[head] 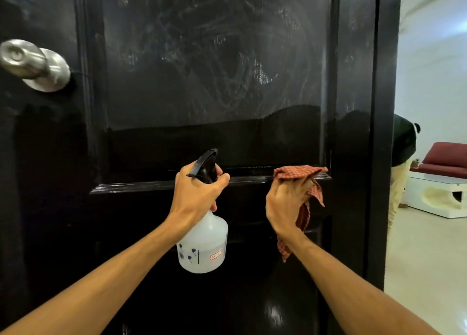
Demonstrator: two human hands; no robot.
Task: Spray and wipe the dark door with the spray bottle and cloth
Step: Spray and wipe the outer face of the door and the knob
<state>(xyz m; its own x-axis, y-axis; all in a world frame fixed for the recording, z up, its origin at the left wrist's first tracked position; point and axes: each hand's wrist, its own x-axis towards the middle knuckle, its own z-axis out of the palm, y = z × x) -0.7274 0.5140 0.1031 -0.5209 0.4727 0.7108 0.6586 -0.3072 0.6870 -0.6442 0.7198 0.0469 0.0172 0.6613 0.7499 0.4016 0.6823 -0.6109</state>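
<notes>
The dark door (214,69) fills most of the head view; its upper panel is hazy with pale smear marks, while the band below them looks glossy and dark. My left hand (197,193) grips the neck of a translucent white spray bottle (204,246) with a black trigger head pointing at the door. My right hand (285,203) holds a bunched red checked cloth (300,173) pressed on the horizontal moulding ledge of the door, with the cloth's tail hanging below my wrist.
A silver round door knob (32,64) sticks out at the upper left. Past the door's right edge is a bright room with a person (401,162) bending over, a maroon seat (447,160) and a white low table (437,195).
</notes>
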